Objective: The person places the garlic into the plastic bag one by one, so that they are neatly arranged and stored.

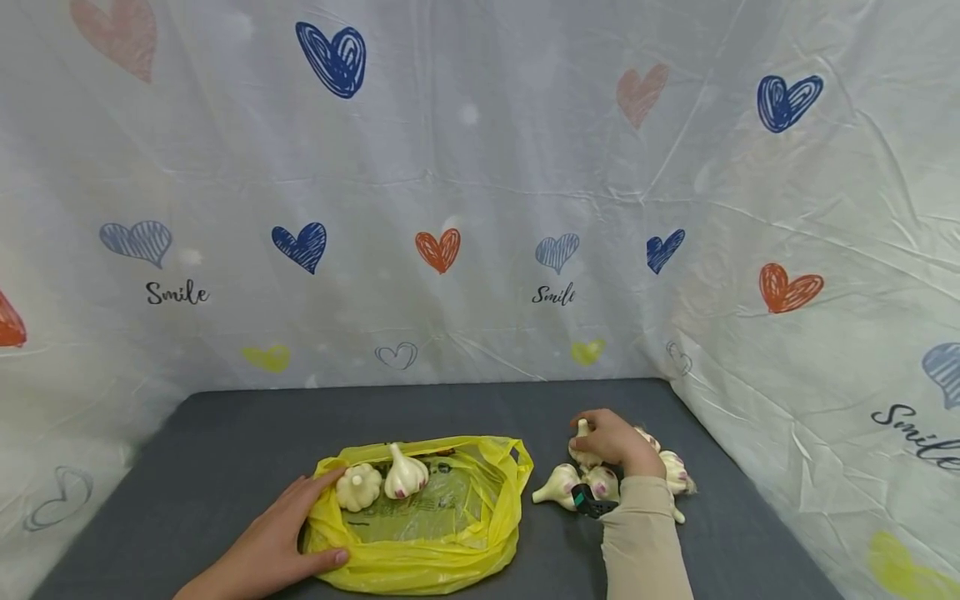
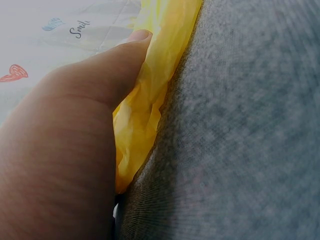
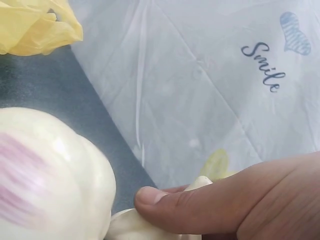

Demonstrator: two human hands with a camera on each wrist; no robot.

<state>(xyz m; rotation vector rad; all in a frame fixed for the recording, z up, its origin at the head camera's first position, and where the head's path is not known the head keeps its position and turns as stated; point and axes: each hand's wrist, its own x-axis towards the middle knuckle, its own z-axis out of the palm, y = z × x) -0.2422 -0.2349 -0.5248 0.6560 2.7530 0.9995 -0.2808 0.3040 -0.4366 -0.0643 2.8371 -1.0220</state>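
A yellow plastic bag (image 1: 420,567) lies wide-mouthed on the dark table, with two garlic bulbs (image 1: 406,475) inside at its left and back. My left hand (image 1: 273,533) rests against the bag's left side, thumb and index finger spread along it. In the left wrist view, the thumb (image 2: 125,60) lies against the yellow plastic. To the right of the bag, my right hand (image 1: 615,437) pinches a garlic bulb (image 1: 583,450) between thumb and fingers. More garlic bulbs (image 1: 558,486) lie under and around that hand. A large purple-streaked bulb (image 3: 50,175) fills the right wrist view's lower left.
The dark grey tabletop (image 1: 247,442) ends at a white curtain (image 1: 480,150) printed with hearts, which hangs behind and at both sides. A dark band (image 1: 592,502) is on the right wrist. Bulbs (image 1: 677,473) also lie right of that hand.
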